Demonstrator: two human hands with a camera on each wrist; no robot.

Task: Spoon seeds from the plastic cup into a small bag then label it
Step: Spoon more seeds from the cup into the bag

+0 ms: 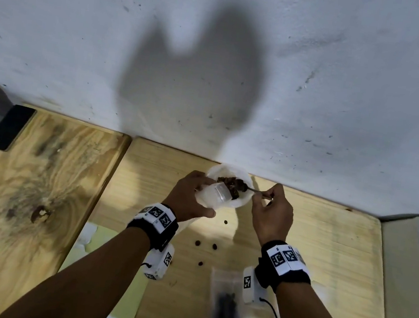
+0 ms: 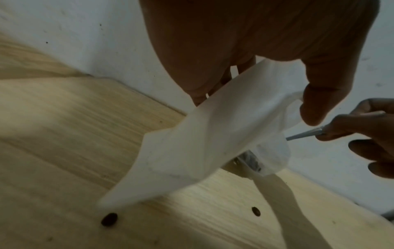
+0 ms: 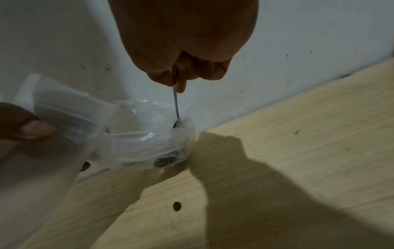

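Note:
My left hand (image 1: 192, 197) grips a tilted clear plastic cup (image 1: 240, 202) close to the wall, its mouth facing the right hand. The same hand also pinches a small translucent bag (image 2: 181, 160) that hangs down toward the table. Dark brown seeds (image 1: 232, 183) lie inside the cup. My right hand (image 1: 271, 210) pinches the handle of a thin metal spoon (image 1: 252, 190), whose bowl is down among the seeds. In the right wrist view the spoon (image 3: 176, 104) enters the cup (image 3: 138, 134), with seeds (image 3: 166, 161) at its low side.
Several loose seeds (image 1: 198, 243) are scattered on the wooden table (image 1: 324, 256) below the hands. A second clear bag holding dark seeds (image 1: 227, 315) lies near the front edge. Yellow-green sheets (image 1: 100, 238) sit at the left. The white wall (image 1: 244, 56) stands directly behind the cup.

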